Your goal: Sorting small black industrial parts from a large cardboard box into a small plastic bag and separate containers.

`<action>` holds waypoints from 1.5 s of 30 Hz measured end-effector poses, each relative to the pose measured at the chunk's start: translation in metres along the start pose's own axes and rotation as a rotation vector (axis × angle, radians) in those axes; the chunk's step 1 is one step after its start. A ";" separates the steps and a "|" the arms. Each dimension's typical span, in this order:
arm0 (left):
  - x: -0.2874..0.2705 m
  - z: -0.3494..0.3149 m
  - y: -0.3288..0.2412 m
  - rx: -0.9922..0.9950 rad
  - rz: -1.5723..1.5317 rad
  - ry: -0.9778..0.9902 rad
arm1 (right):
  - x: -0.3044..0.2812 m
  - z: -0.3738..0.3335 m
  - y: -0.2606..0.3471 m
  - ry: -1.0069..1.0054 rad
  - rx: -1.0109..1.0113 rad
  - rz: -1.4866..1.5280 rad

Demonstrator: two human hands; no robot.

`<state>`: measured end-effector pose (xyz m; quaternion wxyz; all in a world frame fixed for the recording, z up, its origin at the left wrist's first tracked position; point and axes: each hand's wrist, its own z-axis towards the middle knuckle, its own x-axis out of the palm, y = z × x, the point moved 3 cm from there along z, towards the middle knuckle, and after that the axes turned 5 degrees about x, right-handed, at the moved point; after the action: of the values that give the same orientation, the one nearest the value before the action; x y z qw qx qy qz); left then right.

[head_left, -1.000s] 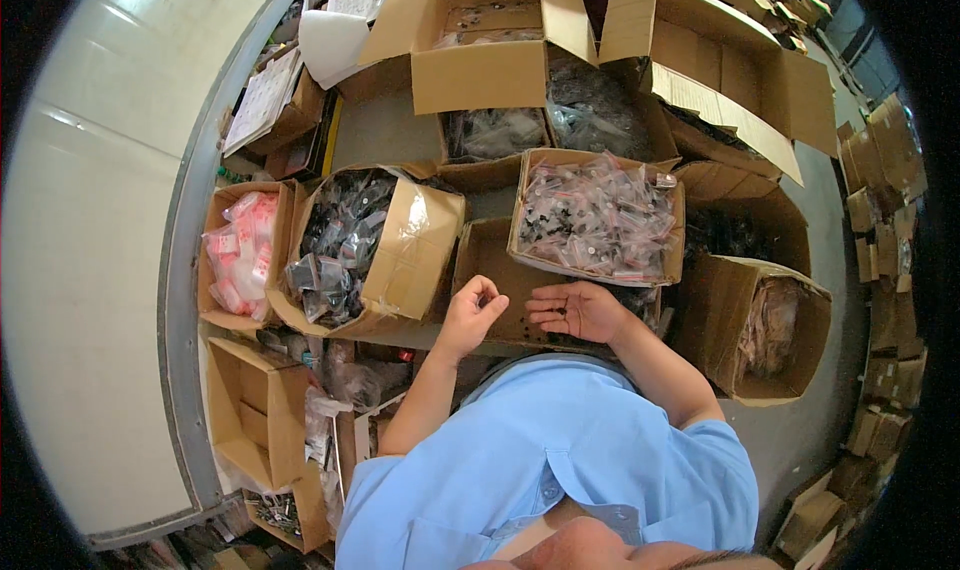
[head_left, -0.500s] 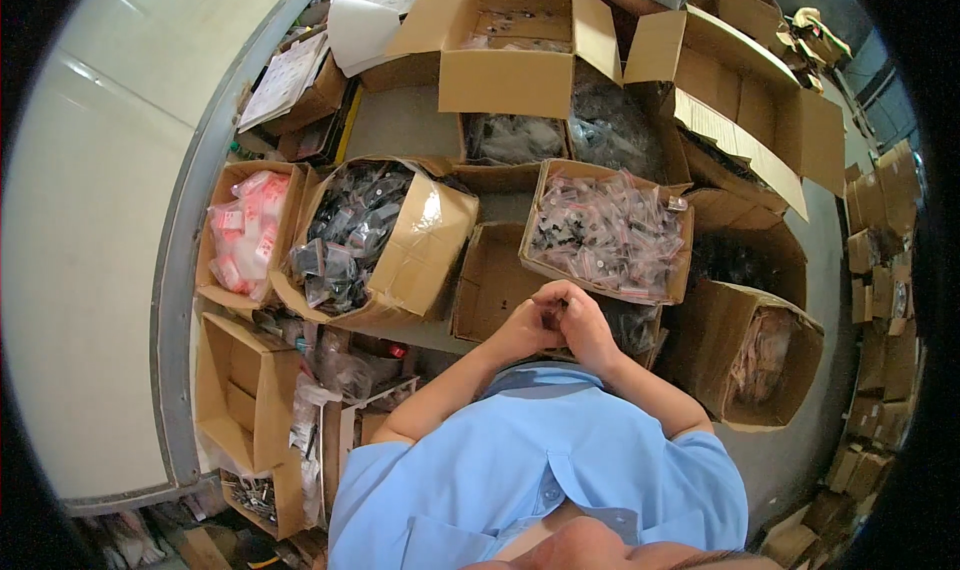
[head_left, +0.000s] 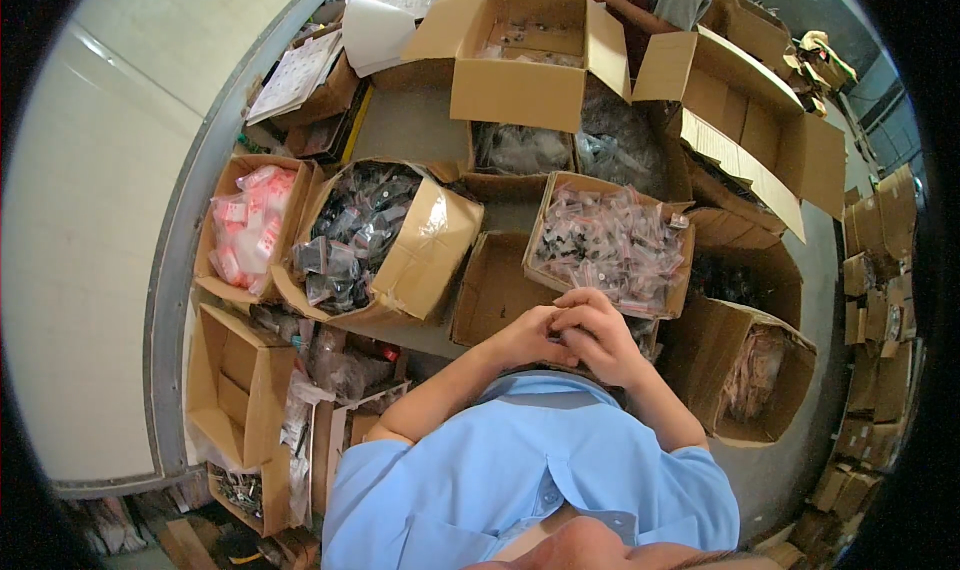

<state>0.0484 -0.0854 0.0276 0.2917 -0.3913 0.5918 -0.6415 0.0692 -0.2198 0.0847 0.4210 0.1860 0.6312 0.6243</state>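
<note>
Two hands, left hand (head_left: 527, 336) and right hand (head_left: 600, 338), curl together, contents unclear, beside one bag-filled box (head_left: 612, 244).

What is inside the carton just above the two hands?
The carton holds many small clear bags with dark parts inside, heaped to its rim. What lies under the top layer is covered. The left hand and right hand hide its near edge.

The right hand (head_left: 600, 338) covers the left hand's (head_left: 530, 335) fingers; whatever sits between them is hidden.
</note>
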 end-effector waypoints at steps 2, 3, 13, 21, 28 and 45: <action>-0.003 -0.006 -0.002 -0.043 -0.120 0.058 | -0.003 0.001 0.009 0.033 -0.084 -0.185; -0.002 -0.009 -0.002 -0.089 -0.244 0.110 | -0.002 0.001 0.012 0.070 -0.164 -0.369; -0.009 -0.009 -0.036 0.208 0.325 -0.235 | -0.013 -0.007 0.004 -0.144 -0.104 -0.304; -0.004 0.016 -0.050 0.327 0.589 -0.115 | -0.028 -0.011 0.004 -0.206 0.065 -0.304; -0.013 0.059 -0.068 0.286 0.614 0.062 | -0.047 -0.027 -0.010 -0.416 0.155 -0.179; -0.138 0.253 -0.081 0.207 0.615 -0.104 | -0.004 -0.059 -0.051 -0.025 0.364 -0.259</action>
<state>0.3421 -0.0941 0.0844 0.5398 -0.1946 0.5982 -0.5593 0.0416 -0.2679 0.0304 0.4648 0.1841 0.7468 0.4386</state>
